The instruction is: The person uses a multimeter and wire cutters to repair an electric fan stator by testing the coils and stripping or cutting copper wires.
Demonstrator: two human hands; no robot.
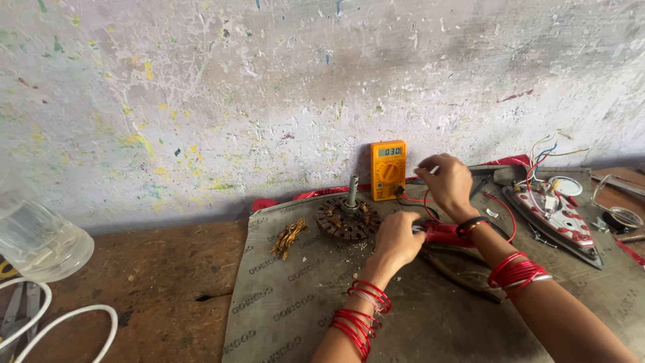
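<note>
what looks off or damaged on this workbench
The clothes iron at the right lies opened up, its loose wires sticking into the air. A clump of stripped copper winding lies loose on the grey mat, left of the bare motor stator.

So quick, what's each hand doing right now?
Left hand: closed on a red-handled tool.
Right hand: fingers pinched on a thin wire by the yellow meter; what exactly it holds cannot be told.
</note>
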